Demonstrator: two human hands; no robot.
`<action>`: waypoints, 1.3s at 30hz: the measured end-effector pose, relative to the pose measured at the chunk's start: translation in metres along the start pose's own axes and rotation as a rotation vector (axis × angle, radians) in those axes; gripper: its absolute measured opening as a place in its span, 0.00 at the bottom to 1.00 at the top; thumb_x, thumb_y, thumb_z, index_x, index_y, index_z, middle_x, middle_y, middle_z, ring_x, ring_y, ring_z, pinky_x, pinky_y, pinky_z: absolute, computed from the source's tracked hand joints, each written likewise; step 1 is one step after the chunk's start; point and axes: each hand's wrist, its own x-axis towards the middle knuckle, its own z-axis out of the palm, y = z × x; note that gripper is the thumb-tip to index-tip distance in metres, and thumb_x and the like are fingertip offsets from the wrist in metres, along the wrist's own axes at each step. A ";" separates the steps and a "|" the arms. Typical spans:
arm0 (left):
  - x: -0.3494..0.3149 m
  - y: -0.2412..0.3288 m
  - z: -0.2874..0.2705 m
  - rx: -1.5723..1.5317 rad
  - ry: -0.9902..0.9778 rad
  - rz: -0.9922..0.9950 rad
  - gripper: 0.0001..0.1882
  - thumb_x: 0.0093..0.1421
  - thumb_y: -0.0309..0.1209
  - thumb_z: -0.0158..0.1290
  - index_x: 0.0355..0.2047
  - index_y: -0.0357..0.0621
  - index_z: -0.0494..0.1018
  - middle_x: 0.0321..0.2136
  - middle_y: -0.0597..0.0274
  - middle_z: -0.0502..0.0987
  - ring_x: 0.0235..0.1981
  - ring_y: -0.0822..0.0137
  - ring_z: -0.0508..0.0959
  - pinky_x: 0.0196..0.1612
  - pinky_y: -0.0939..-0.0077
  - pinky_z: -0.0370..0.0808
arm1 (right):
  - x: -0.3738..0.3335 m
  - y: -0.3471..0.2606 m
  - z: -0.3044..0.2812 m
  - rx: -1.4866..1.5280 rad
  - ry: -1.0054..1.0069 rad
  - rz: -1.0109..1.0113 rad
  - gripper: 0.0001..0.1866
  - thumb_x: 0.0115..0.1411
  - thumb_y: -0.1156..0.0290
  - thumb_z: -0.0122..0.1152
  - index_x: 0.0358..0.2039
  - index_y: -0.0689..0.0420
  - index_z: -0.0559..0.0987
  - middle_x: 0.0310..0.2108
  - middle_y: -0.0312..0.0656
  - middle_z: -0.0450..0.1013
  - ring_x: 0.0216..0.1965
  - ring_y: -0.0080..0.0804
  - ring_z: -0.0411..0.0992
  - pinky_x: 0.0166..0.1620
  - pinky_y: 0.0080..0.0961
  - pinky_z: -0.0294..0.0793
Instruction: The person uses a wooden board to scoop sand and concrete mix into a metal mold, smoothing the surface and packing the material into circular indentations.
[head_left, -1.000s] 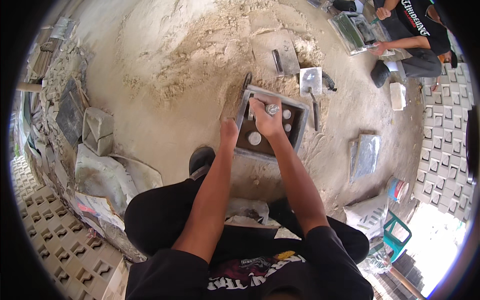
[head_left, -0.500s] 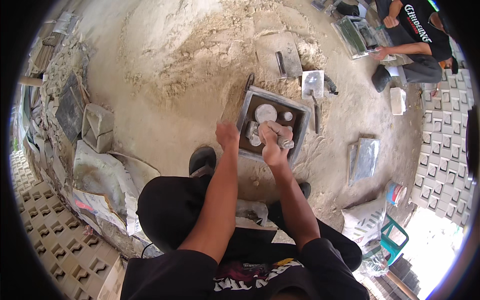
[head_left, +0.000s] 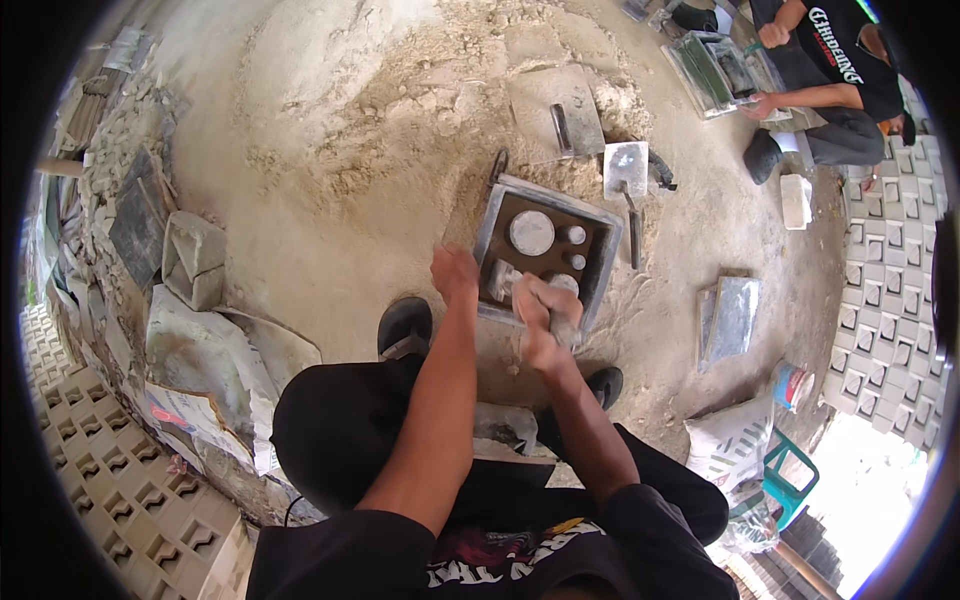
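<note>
A square mould [head_left: 605, 262] with grey walls sits on the ground before me, its inside coated with grey-brown material. Round pale discs stand in it: a large one [head_left: 532, 233], two small ones, and another partly behind my right hand [head_left: 545, 305]. That hand is closed around a short-handled tool with a pale blocky head [head_left: 503, 281], held low over the mould's near side; its exact kind is unclear. Close beside the mould's left wall is my left hand [head_left: 456, 271], blurred, its fingers hard to make out.
Beyond the mould lie a flat plate with a handle [head_left: 561, 128] and a trowel [head_left: 627, 180]. Grey slabs [head_left: 730, 318] rest at right, near a sack [head_left: 728, 440] and a green stool [head_left: 791, 478]. Another person [head_left: 835, 95] works at far right. Rubble and concrete pieces line the left.
My right hand has drawn the tool toward me, to the mould's near side, uncovering a small disc. The left hand has hardly moved. The other person's upper hand has shifted slightly left.
</note>
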 end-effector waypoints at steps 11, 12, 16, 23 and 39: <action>-0.005 0.004 -0.009 -0.004 -0.049 0.001 0.24 0.62 0.41 0.34 0.43 0.35 0.72 0.41 0.33 0.76 0.45 0.35 0.74 0.51 0.46 0.67 | -0.016 0.011 -0.005 -0.119 -0.040 -0.147 0.09 0.49 0.77 0.47 0.15 0.62 0.63 0.14 0.38 0.59 0.15 0.27 0.55 0.20 0.26 0.53; -0.002 0.009 -0.006 -0.018 -0.058 0.003 0.24 0.62 0.41 0.34 0.43 0.35 0.72 0.41 0.33 0.75 0.46 0.35 0.74 0.50 0.46 0.68 | -0.016 0.013 -0.004 -0.090 0.009 -0.078 0.09 0.50 0.77 0.47 0.15 0.62 0.63 0.14 0.38 0.59 0.15 0.25 0.55 0.20 0.25 0.53; 0.001 0.004 -0.003 -0.022 -0.071 0.002 0.24 0.62 0.41 0.34 0.42 0.34 0.72 0.41 0.33 0.75 0.46 0.35 0.74 0.50 0.47 0.68 | -0.015 0.012 0.001 0.114 0.147 -0.075 0.10 0.54 0.79 0.46 0.15 0.63 0.65 0.15 0.36 0.60 0.16 0.19 0.55 0.20 0.21 0.52; 0.000 0.013 -0.004 -0.047 -0.050 -0.026 0.24 0.61 0.40 0.35 0.40 0.34 0.74 0.40 0.34 0.76 0.46 0.36 0.74 0.51 0.49 0.68 | 0.017 0.002 0.010 0.079 0.157 -0.062 0.15 0.57 0.77 0.47 0.14 0.60 0.61 0.12 0.34 0.56 0.15 0.21 0.53 0.20 0.22 0.48; -0.008 0.016 -0.007 0.014 -0.030 -0.039 0.23 0.63 0.41 0.34 0.43 0.36 0.72 0.39 0.37 0.77 0.43 0.38 0.76 0.51 0.47 0.68 | 0.059 0.019 0.004 0.017 0.102 -0.024 0.16 0.61 0.77 0.44 0.15 0.60 0.62 0.13 0.32 0.57 0.17 0.18 0.53 0.20 0.21 0.47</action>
